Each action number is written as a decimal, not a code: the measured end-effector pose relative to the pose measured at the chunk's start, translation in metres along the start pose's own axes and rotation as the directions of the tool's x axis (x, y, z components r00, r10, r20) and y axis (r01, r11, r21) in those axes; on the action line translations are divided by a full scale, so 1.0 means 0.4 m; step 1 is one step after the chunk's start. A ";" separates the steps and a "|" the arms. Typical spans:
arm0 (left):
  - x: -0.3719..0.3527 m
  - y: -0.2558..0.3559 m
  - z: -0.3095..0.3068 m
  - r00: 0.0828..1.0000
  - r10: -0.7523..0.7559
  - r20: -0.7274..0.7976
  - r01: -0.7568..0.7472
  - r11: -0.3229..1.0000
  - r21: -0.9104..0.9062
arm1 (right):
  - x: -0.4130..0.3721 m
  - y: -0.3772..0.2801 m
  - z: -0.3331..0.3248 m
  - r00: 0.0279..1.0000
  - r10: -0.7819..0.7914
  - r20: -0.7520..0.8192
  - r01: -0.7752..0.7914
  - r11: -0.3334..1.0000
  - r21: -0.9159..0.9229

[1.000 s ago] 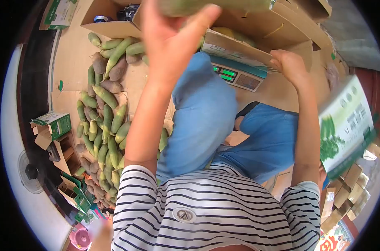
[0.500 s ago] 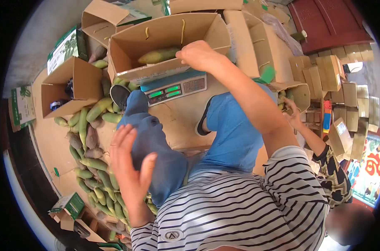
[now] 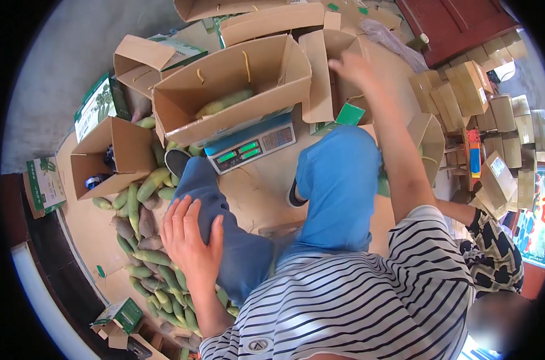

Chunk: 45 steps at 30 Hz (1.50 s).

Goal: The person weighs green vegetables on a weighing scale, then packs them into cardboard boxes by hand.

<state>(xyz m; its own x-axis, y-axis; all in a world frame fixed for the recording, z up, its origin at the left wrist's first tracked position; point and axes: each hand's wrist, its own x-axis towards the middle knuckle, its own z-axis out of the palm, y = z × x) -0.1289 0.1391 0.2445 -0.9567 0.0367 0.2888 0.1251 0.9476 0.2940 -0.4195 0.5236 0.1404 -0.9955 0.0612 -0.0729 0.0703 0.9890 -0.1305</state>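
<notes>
My left hand (image 3: 191, 240) rests over my thigh, fingers spread, holding nothing. My right hand (image 3: 355, 69) is raised over an open cardboard box (image 3: 318, 78) to the right of the scale; its fingers are curled and blurred, and what they hold, if anything, cannot be made out. A large open box (image 3: 236, 114) with yellow rope handles sits tilted on the blue scale (image 3: 254, 147), whose displays glow green. Inside this box lies a long green vegetable (image 3: 224, 103).
Many green vegetables (image 3: 158, 258) and several brown roots (image 3: 151, 242) lie at the left. A smaller open box (image 3: 131, 147) holds dark items. Stacked cartons (image 3: 467, 90) stand at the right. A co-worker's patterned sleeve (image 3: 494, 249) shows at lower right.
My right hand has left the box on the scale and moved right over the neighbouring box. My left hand has stayed near my thigh. The co-worker's hand is now hidden, and the view has shifted.
</notes>
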 end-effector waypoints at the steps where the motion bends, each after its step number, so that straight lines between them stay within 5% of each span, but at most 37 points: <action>1: 0.002 0.001 -0.002 1.000 -0.003 0.002 0.003 1.000 0.005 | -0.023 0.007 0.044 0.996 0.058 0.062 -0.059 0.998 0.018; 4: 0.003 0.004 -0.006 1.000 -0.006 0.012 0.005 1.000 0.019 | -0.092 0.036 0.227 0.973 0.156 0.168 -0.173 0.980 0.097; 7: 0.008 0.006 -0.004 1.000 0.004 0.020 -0.005 1.000 0.027 | -0.109 0.026 0.213 0.847 0.199 0.493 -0.398 0.851 0.341; 10: 0.013 0.013 0.001 1.000 0.008 0.021 -0.008 1.000 0.029 | -0.076 0.077 0.265 0.853 0.258 0.453 -0.380 0.903 0.201; 16: 0.018 0.017 0.002 0.999 -0.003 0.034 0.002 1.000 0.019 | -0.101 0.190 0.243 0.986 0.158 0.053 -0.167 0.949 0.268; 19: 0.022 0.016 0.004 0.999 -0.013 0.042 0.012 1.000 0.022 | -0.061 0.220 0.174 0.925 0.266 0.270 -0.325 0.923 0.205; 22: 0.026 0.015 0.005 0.998 -0.023 0.055 0.021 0.999 0.043 | 0.023 0.258 0.142 0.951 0.202 0.236 -0.240 0.959 0.147; 24: 0.027 0.014 0.008 0.998 -0.028 0.055 0.024 0.998 0.062 | 0.099 0.291 0.148 0.996 0.089 0.020 -0.091 0.975 0.205; 29: 0.038 0.023 0.015 0.995 -0.059 0.086 0.052 0.995 0.086 | 0.236 0.212 0.043 0.983 0.171 0.074 -0.173 0.985 0.019; 32: 0.047 0.030 0.019 0.993 -0.057 0.106 0.047 0.994 0.094 | 0.281 0.213 0.155 0.975 0.223 0.022 -0.220 0.972 -0.081; 36: 0.055 0.034 0.020 0.991 -0.055 0.122 0.045 0.996 0.083 | 0.204 0.198 0.225 0.979 0.174 -0.110 -0.189 0.972 -0.143; 45: 0.048 0.026 0.015 0.991 -0.067 0.114 0.060 0.996 0.061 | 0.187 0.298 0.196 0.954 0.277 -0.111 -0.293 0.940 -0.173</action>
<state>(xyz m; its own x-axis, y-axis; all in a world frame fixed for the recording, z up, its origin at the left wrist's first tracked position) -0.1475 0.1515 0.2474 -0.9867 0.0091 0.1626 0.0509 0.9657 0.2547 -0.4804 0.6355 0.0416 -0.9376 0.3477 0.0037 0.3471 0.9352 0.0694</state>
